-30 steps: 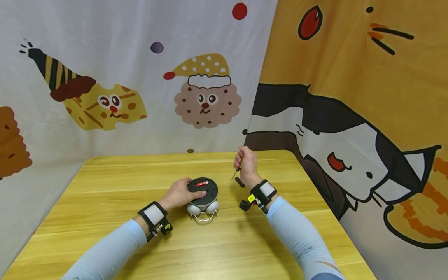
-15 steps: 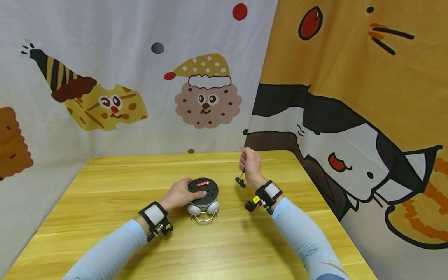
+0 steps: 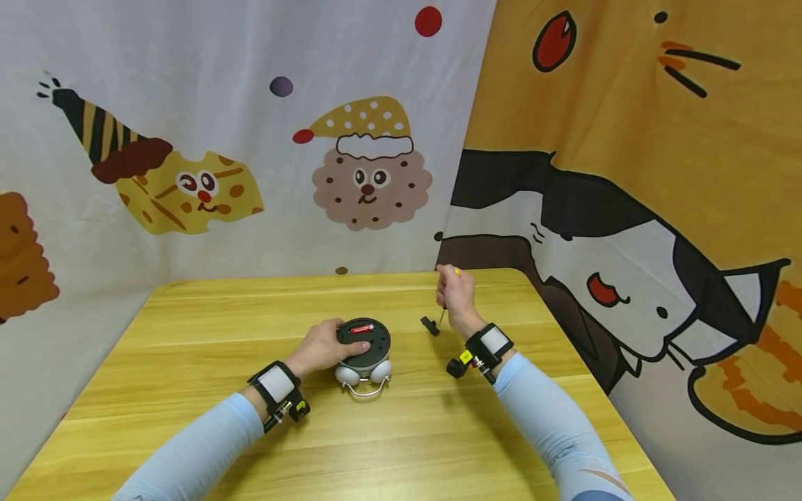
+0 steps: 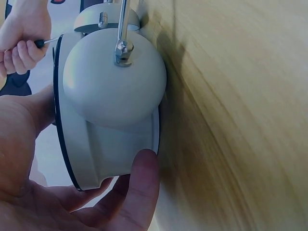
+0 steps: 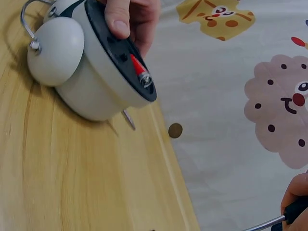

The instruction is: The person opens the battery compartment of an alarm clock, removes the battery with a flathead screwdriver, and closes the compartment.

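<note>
A white twin-bell alarm clock (image 3: 374,362) lies face down, its round black back upward and its bells toward me. In the back's open slot sits a red battery (image 3: 361,328). My left hand (image 3: 316,346) grips the clock, thumb across the black back and fingers round the side; in the left wrist view a fingertip (image 4: 144,161) touches the pale body. Up to the right, my right hand (image 3: 457,296) holds a screwdriver (image 3: 443,317) by its dark handle, its thin metal shaft pointing down. Just left of the shaft lies a small black piece (image 3: 429,325) on the table.
The wooden table (image 3: 250,445) ends at a back edge against a printed curtain (image 3: 219,69). Both wrists wear strapped cameras, the right one's dark block (image 3: 456,369) hanging over the wood. A thin metal leg (image 5: 129,119) sticks out from the clock's underside.
My right hand has shifted rightward with the screwdriver, its shaft passing from the left of the small black piece, across it, to its right. The left hand and clock stay put.
</note>
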A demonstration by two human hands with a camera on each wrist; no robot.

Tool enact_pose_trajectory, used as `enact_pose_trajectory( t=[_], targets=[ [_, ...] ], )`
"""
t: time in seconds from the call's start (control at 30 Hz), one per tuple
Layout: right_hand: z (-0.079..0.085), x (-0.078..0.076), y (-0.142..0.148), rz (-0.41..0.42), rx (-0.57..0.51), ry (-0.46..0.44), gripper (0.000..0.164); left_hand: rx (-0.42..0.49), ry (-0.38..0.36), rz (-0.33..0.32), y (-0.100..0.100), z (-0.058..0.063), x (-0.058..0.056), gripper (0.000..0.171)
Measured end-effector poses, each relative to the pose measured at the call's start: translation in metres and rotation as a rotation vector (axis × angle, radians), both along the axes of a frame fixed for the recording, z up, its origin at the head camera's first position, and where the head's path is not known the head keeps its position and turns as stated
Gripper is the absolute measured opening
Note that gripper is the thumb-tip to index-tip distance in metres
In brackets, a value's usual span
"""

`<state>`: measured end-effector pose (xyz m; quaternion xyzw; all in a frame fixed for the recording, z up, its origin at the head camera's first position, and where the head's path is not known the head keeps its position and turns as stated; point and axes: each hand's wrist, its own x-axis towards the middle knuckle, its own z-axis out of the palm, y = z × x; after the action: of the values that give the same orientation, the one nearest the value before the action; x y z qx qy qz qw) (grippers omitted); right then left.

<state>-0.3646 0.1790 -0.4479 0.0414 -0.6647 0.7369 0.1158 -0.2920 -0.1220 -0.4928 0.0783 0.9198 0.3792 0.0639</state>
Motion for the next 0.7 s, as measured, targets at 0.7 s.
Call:
enact_pose_trajectory(
  t=[0.7],
  targets=[
    [-0.01,-0.002,0.021,-0.009,0.194,-0.232,0.043,-0.018,-0.032,0.006,0.003,0.001,-0.002,0.091]
  ],
)
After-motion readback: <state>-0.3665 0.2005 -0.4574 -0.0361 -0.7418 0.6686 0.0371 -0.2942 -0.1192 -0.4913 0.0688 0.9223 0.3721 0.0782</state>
